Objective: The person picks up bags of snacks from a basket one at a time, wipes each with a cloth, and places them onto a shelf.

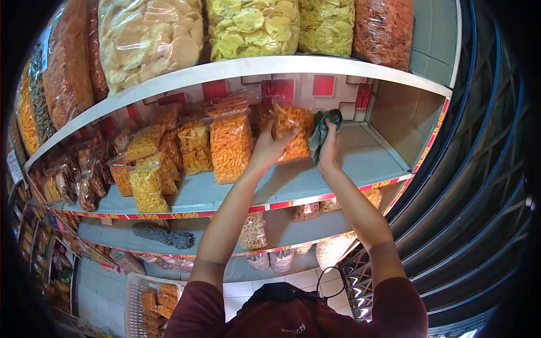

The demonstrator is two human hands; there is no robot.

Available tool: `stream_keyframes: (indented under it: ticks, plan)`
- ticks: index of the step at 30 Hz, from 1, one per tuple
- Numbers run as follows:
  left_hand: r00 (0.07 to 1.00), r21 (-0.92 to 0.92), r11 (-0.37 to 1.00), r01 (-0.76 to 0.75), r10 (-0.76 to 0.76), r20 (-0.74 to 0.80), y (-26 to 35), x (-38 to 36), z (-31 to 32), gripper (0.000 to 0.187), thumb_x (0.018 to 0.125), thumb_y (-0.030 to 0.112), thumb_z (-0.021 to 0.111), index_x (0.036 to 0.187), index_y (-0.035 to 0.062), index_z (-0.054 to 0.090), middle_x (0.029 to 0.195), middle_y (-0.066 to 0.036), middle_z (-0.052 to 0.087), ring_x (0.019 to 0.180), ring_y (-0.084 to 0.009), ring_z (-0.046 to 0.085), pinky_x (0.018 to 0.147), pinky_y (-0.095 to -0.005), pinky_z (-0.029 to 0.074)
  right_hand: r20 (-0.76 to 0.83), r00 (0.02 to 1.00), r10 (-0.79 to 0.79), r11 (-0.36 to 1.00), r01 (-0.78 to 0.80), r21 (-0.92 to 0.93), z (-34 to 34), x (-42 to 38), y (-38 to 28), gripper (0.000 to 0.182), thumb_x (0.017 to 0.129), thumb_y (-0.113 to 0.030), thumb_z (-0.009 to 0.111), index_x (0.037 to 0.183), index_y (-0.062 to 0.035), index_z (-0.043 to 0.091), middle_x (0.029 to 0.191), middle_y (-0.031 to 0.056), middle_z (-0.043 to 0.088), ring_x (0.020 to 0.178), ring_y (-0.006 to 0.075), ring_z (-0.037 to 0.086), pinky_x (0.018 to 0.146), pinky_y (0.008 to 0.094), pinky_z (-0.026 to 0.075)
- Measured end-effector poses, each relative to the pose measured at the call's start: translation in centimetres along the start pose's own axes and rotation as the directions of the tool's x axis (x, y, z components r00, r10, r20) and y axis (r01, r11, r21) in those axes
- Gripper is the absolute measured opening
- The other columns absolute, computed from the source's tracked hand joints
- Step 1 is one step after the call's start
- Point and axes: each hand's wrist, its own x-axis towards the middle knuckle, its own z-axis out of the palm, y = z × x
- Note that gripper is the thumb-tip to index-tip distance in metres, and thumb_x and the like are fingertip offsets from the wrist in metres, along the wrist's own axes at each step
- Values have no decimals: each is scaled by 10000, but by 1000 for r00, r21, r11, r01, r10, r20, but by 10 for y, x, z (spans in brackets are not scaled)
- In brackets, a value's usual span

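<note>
A clear plastic bag of orange snacks (295, 143) is in my left hand (270, 147), its fingers closed around the bag's left side above the shelf. My right hand (329, 149) grips a dark green cloth (320, 130), bunched up and close against the bag's right side. Just left of my left hand, a taller bag of orange snack sticks (231, 147) stands upright on the grey shelf (355, 160).
More snack bags (147, 183) crowd the shelf's left part. Large bags of chips (253, 28) fill the shelf above. A grey fluffy duster (163, 235) lies one level down. On the floor is a white basket (134, 307) with orange snack bags. A folding metal gate (479, 186) borders the right.
</note>
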Motion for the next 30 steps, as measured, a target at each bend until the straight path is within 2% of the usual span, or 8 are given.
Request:
stream_keyframes:
  ticks: [2,6,10,16,17,20,21,30]
  plan:
    - [986,-12,993,-118,116,-123,-19,37,8,703,902,373,752,1410,-3,445,1299,-154,584,1101,-174,611,873,-304,521,2,997,-76,997,76,-12,9,28,9,463,929,-380,644,1207,-18,568,1120,49,631,1017,173,586,933,315,449]
    - [905,288,933,-217,303,-298,-28,81,16,393,906,131,701,1242,3,543,1186,-154,630,1089,-225,633,864,-355,527,88,967,-238,898,254,-360,20,91,43,514,922,-393,663,1221,3,528,1113,134,634,1041,234,595,943,347,452]
    - [868,215,934,-286,347,-356,-78,135,3,529,924,150,614,1413,-5,484,1357,-163,574,1264,-270,533,1061,-362,400,169,953,-252,874,299,-384,41,99,63,494,922,-347,672,1226,-8,484,1073,187,659,1014,289,642,909,388,482]
    - [823,189,967,-172,246,-511,-118,149,-14,434,880,56,591,1307,-8,550,1232,-172,614,1194,-303,572,1045,-388,416,321,925,-204,888,313,-336,32,97,108,481,975,-357,629,1263,-12,458,1089,153,650,1023,250,629,915,362,475]
    - [828,298,941,-161,293,-478,-138,156,-26,460,918,65,549,1371,-3,508,1266,-186,595,1206,-304,567,1065,-382,403,349,917,-191,899,307,-313,30,99,117,484,976,-359,628,1264,-11,455,1091,161,650,1026,258,631,914,365,476]
    - [834,226,962,-152,247,-493,-144,144,-24,494,966,98,495,1444,-8,436,1357,-203,557,1271,-312,529,1083,-377,388,452,865,-218,812,418,-408,20,94,121,511,972,-376,632,1262,-2,440,1091,193,650,1036,285,636,909,376,481]
    - [805,358,907,-223,378,-457,-181,159,-38,494,995,131,480,1466,-7,416,1394,-194,548,1288,-306,517,1076,-374,391,461,867,-190,809,404,-427,17,96,126,515,955,-370,653,1247,3,452,1104,203,636,1040,313,629,913,392,476]
    - [774,662,717,-221,541,-328,-169,138,-37,757,881,56,563,1517,-99,183,1501,-326,352,1413,-436,348,1173,-423,286,550,832,-72,740,414,-530,3,93,133,652,938,-469,650,1211,75,419,1086,239,656,1050,328,656,915,383,490]
